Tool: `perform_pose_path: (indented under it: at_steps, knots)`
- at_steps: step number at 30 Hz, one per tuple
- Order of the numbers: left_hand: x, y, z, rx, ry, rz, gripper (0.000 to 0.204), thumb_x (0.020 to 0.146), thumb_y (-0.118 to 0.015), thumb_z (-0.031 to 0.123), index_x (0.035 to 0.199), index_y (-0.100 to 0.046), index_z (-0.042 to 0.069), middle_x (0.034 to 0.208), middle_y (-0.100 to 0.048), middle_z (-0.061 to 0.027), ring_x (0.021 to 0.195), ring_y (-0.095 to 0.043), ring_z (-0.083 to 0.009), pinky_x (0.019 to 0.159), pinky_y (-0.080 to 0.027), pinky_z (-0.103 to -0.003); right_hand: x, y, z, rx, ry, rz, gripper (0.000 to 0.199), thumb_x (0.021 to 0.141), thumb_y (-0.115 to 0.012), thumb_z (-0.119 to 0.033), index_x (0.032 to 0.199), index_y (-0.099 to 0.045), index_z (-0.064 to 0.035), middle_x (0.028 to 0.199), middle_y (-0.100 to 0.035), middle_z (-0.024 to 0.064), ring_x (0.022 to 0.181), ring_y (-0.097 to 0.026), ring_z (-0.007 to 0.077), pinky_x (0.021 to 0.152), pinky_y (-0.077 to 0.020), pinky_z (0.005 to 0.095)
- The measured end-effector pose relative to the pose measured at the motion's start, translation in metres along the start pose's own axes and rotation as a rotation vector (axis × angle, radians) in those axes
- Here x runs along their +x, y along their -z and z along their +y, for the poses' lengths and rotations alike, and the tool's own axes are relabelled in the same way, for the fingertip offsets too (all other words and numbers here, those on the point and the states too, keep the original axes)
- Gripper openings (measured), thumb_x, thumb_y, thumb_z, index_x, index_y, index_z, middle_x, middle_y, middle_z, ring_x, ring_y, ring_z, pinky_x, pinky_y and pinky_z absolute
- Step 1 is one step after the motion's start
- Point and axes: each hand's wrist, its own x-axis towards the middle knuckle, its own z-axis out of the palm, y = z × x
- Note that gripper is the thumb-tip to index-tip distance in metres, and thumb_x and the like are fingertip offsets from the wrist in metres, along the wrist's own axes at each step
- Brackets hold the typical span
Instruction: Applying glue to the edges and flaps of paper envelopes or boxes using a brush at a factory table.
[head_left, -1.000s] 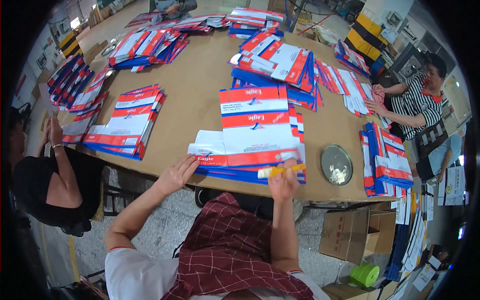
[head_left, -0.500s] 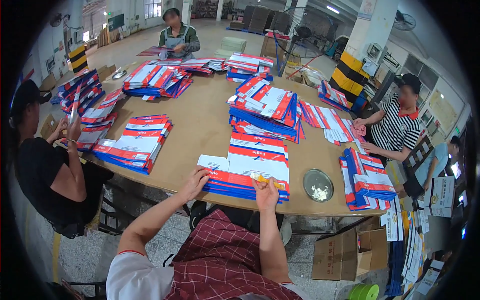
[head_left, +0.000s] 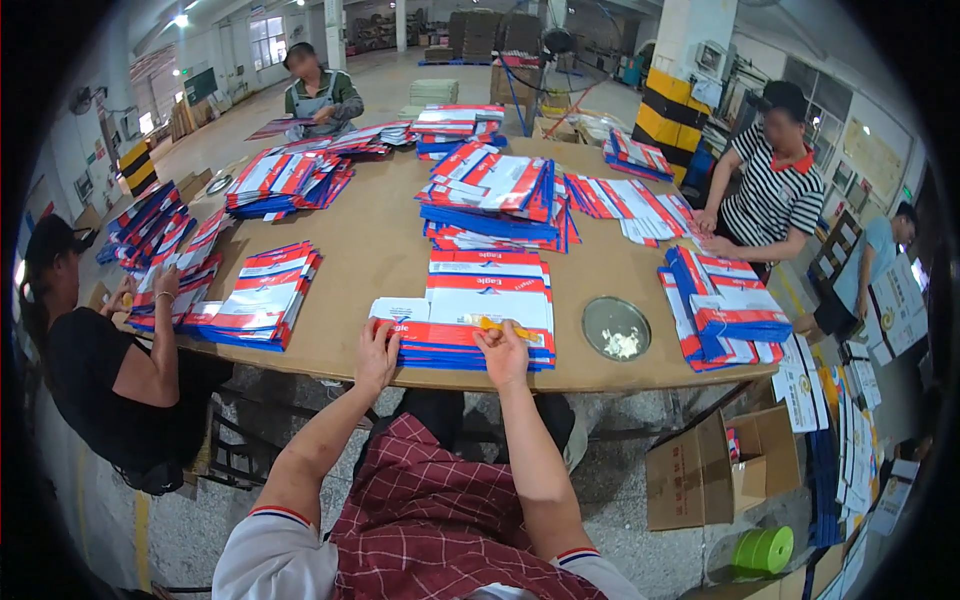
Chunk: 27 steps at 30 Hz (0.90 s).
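Observation:
Just in front of me, near the table's edge, lies a stack of flat red, white and blue printed cardboard pieces (head_left: 490,302). My left hand (head_left: 377,352) rests on the stack's near left corner, fingers spread over the edge. In my right hand (head_left: 505,355), a small yellow-handled tool, which looks like a brush (head_left: 492,324), is pinched above the near right part of the top piece. Its pale tip points left, close to the surface. Right of the stack sits a round metal dish (head_left: 597,318) with white paste-like lumps (head_left: 622,344) in it.
More cardboard stacks stand ahead (head_left: 490,190), left (head_left: 262,295) and right (head_left: 725,300) on the brown table (head_left: 385,230). Co-workers sit left (head_left: 110,370) and right (head_left: 775,185); another stands at the far side (head_left: 318,95). An open carton (head_left: 690,475) stands on the floor.
The whole view has shifted, with the table now higher and further left. My right hand has moved the brush slightly left over the top piece. The left co-worker's hands have come down.

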Motion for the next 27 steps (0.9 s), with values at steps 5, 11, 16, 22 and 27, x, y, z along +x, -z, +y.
perform_pose_path:
  at_steps: [5, 11, 16, 22, 27]
  knots:
    - [0.0010, 0.0027, 0.0032, 0.022, -0.003, -0.006, 0.031, 0.087, -0.050, 0.027, 0.107, -0.051, 0.003, 0.115, -0.043, -0.0227, 0.107, -0.042, -0.0382, 0.092, -0.036, -0.043, 0.0033, 0.0007, -0.0023, 0.002, -0.004, -0.044, 0.009, 0.089, -0.052, -0.022, 0.085, -0.051, -0.0131, 0.066, -0.052, 0.0022, 0.067, -0.052, 0.0144, 0.090, -0.0400, 0.0467]
    - [0.0042, 0.0046, 0.0004, 0.046, -0.006, -0.003, 0.031, 0.086, -0.051, 0.027, 0.107, -0.051, 0.003, 0.115, -0.044, -0.0215, 0.109, -0.042, -0.0365, 0.093, -0.036, -0.042, 0.0063, -0.0034, -0.0015, 0.006, -0.038, -0.008, 0.009, 0.089, -0.051, -0.022, 0.088, -0.051, -0.0128, 0.066, -0.052, 0.0027, 0.066, -0.051, 0.0144, 0.090, -0.0399, 0.0466]
    - [0.0048, 0.0003, 0.0027, 0.050, 0.016, -0.015, 0.031, 0.088, -0.049, 0.026, 0.110, -0.051, 0.005, 0.116, -0.044, -0.0192, 0.109, -0.043, -0.0352, 0.094, -0.036, -0.040, 0.0069, 0.0001, -0.0031, -0.010, -0.021, 0.019, 0.009, 0.088, -0.054, -0.022, 0.086, -0.052, -0.0132, 0.066, -0.052, 0.0022, 0.064, -0.051, 0.0137, 0.090, -0.0395, 0.0473]
    - [0.0014, 0.0041, 0.0062, 0.030, 0.030, 0.008, 0.030, 0.085, -0.052, 0.026, 0.105, -0.053, 0.004, 0.112, -0.047, -0.0196, 0.108, -0.043, -0.0354, 0.093, -0.037, -0.041, 0.0047, -0.0024, -0.0045, -0.029, -0.034, 0.004, 0.009, 0.088, -0.053, -0.022, 0.087, -0.051, -0.0127, 0.067, -0.051, 0.0020, 0.065, -0.050, 0.0136, 0.091, -0.0391, 0.0473]
    - [0.0005, 0.0030, 0.0056, 0.050, 0.049, 0.001, 0.031, 0.085, -0.052, 0.027, 0.106, -0.054, 0.005, 0.115, -0.047, -0.0193, 0.111, -0.042, -0.0350, 0.093, -0.037, -0.041, 0.0032, -0.0017, -0.0046, -0.037, -0.020, 0.017, 0.009, 0.089, -0.053, -0.022, 0.087, -0.052, -0.0126, 0.069, -0.053, 0.0030, 0.065, -0.050, 0.0151, 0.094, -0.0372, 0.0502]
